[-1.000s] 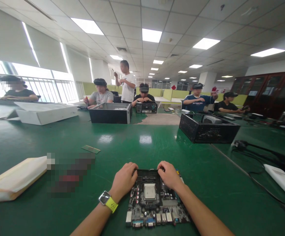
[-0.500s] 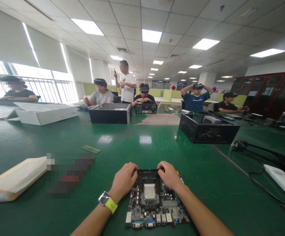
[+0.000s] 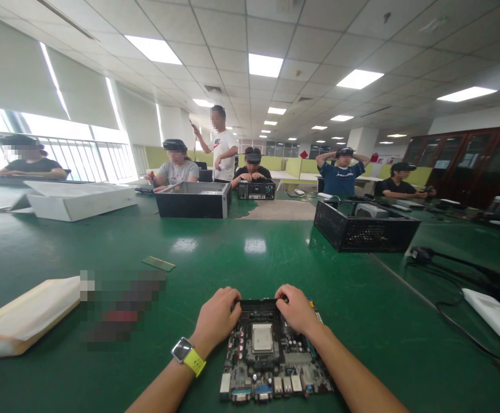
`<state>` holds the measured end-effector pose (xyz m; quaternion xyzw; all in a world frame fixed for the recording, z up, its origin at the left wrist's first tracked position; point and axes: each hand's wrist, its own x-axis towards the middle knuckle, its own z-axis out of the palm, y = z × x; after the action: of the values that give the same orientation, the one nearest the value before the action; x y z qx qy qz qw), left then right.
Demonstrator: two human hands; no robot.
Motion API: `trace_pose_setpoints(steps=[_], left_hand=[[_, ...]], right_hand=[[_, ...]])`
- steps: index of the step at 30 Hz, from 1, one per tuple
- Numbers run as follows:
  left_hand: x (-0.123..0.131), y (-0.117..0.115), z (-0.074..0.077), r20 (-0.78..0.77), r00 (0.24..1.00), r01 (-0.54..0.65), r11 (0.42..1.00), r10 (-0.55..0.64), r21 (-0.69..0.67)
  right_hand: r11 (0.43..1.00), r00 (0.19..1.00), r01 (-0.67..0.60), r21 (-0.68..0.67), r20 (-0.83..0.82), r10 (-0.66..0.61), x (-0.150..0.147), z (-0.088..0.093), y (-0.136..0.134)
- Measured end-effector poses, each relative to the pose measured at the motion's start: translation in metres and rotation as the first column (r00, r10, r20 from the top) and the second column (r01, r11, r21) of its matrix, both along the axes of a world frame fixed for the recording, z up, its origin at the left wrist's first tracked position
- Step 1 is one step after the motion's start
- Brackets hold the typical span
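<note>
Two hands, left hand and right hand, curl partly closed at the circuit board's far edge, near centre; grip unclear. Probably working its slots; next calls for even pressure.

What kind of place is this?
Probably an office used as a computer workshop: a bare motherboard lies on the green table, an open black computer case sits farther back, and yellow-green cubicle partitions stand behind.

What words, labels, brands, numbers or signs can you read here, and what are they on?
"NIKE": white T-shirt.
Blue T-shirt lettering: too blurred to read.
Motherboard and processor markings: too small to read.
Watch screen: nothing legible.
</note>
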<state>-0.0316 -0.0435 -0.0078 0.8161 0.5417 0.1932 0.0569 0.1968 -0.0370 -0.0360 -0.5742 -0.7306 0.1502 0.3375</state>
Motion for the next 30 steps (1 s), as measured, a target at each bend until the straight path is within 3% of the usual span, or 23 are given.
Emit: trace_pose_setpoints(steps=[30], left_hand=[[0.0002, -0.0006, 0.0028, -0.019, 0.999, -0.032, 0.999, 0.032, -0.018]], right_hand=[[1.0, 1.0, 0.007, 0.002, 0.014, -0.007, 0.0002, -0.0021, 0.0019]])
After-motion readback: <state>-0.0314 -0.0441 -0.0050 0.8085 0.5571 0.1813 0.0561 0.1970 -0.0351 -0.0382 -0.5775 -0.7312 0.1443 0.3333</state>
